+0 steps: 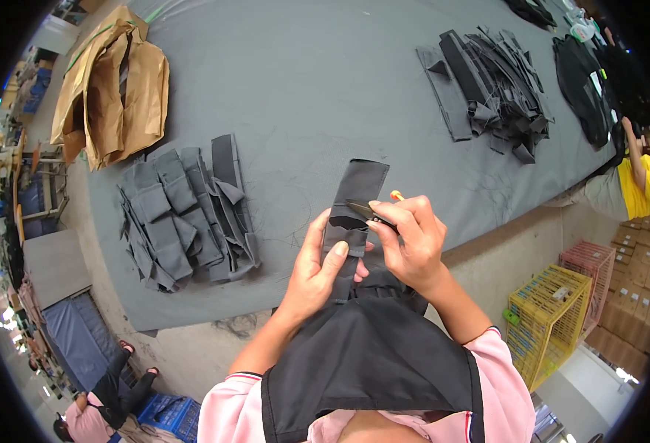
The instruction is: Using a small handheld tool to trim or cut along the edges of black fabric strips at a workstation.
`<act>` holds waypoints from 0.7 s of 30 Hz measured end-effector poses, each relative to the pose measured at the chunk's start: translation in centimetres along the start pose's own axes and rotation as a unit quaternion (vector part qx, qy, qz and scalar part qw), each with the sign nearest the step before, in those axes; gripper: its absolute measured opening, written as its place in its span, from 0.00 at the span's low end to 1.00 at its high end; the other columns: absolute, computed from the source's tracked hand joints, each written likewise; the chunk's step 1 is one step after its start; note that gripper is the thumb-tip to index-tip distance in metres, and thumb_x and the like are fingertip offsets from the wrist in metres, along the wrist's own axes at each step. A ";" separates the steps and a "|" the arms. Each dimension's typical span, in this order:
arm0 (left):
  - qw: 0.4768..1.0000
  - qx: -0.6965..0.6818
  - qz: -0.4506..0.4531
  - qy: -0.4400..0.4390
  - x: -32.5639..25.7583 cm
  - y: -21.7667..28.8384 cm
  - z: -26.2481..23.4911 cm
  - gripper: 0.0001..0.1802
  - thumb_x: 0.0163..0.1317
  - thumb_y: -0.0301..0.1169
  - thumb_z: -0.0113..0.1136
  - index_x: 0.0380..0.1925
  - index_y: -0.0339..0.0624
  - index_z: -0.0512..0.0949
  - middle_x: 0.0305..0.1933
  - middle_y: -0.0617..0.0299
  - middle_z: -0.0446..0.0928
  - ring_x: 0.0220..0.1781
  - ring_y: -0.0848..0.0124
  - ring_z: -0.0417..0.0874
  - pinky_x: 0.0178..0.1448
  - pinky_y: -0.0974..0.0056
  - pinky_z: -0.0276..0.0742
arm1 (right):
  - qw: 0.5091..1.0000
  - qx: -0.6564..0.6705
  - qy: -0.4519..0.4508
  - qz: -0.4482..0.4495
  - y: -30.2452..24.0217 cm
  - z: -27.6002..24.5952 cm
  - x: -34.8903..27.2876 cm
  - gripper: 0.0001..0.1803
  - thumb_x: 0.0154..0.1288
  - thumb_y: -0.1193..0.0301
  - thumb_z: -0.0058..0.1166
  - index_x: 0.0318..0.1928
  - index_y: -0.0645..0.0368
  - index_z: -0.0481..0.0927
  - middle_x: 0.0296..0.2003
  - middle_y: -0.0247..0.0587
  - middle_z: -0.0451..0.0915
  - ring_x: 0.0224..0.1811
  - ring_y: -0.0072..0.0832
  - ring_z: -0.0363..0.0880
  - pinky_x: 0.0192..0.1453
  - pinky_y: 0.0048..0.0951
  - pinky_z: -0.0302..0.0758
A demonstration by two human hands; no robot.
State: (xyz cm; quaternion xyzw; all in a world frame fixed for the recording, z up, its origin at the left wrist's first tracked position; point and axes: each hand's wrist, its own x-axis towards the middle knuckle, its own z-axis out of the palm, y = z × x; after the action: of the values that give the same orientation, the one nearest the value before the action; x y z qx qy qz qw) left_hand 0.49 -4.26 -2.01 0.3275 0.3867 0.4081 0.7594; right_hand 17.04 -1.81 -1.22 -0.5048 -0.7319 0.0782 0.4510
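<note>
My left hand [315, 267] is closed on a dark grey fabric strip [360, 183] with a folded pocket-like piece sewn on it. The thumb presses on the strip's front while the other fingers lie behind. In my right hand [419, 242] is a pair of small dark thread snips [361, 210], their pointed blades lying over the strip just above the pocket opening. A small orange-yellow piece [396, 196] sticks out above that hand; its kind is unclear. The strip's lower end hangs down in front of my black apron [377, 354].
A pile of grey fabric strips [170, 221] lies left on the grey-covered table [325, 88], another pile [496, 92] far right. An open brown paper bag [115, 96] stands far left. Loose threads [288, 196] litter the cover. Yellow crate [550, 299] and a person in yellow [638, 181] are right.
</note>
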 end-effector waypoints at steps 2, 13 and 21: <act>0.998 0.055 0.023 0.006 0.0 0.0 0.1 0.27 0.70 0.31 0.45 0.66 0.41 0.51 0.46 0.50 0.76 0.33 0.71 0.79 0.38 0.67 0.77 | 1.000 0.008 -0.002 -0.007 0.2 0.4 0.0 0.16 0.46 0.78 0.65 0.38 0.58 0.79 0.25 0.35 0.70 0.21 0.29 0.71 0.42 0.35 0.80; 0.991 0.134 -0.002 0.023 -0.2 0.4 0.3 0.26 0.70 0.29 0.44 0.66 0.40 0.51 0.48 0.50 0.74 0.32 0.71 0.79 0.37 0.67 0.78 | 0.998 -0.033 -0.046 -0.008 0.2 0.3 -0.5 0.20 0.40 0.82 0.62 0.40 0.59 0.79 0.27 0.35 0.71 0.23 0.30 0.73 0.38 0.34 0.78; 0.990 0.134 -0.018 0.035 -0.3 0.6 0.4 0.29 0.69 0.35 0.48 0.66 0.44 0.52 0.42 0.53 0.79 0.29 0.72 0.81 0.35 0.67 0.79 | 0.998 0.031 -0.049 0.007 0.6 0.2 -0.2 0.20 0.39 0.82 0.62 0.39 0.58 0.79 0.26 0.36 0.72 0.22 0.32 0.73 0.44 0.38 0.80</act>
State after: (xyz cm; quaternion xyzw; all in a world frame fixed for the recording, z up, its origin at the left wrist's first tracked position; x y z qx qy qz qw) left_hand 0.55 -4.33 -1.26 0.4047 0.4703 0.3505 0.7016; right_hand 17.35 -1.59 -1.76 -0.4911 -0.7470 0.1286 0.4293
